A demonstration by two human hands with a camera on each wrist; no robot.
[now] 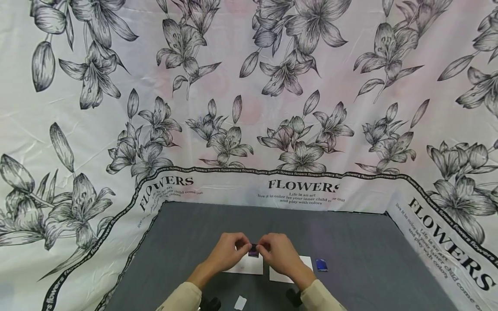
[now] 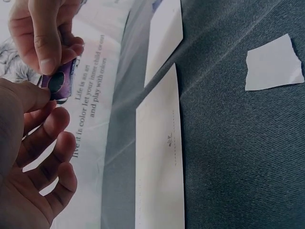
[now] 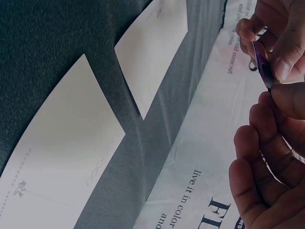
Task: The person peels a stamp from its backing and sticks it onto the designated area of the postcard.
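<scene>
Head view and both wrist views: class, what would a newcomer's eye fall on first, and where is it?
The pale sheet with big black flower drawings likely strikes first, filling the upper head view. Low in the middle, the left hand and right hand pinch a small purple piece. A shiny blue piece lies right of two white cards on the grey table.

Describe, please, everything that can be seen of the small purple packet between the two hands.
The packet is small and thin, purple with a dark oval on its face, and looks like shiny plastic or foil. It is held up off the grey table, pinched by the left hand and the right hand. Whether it is sealed cannot be told.
</scene>
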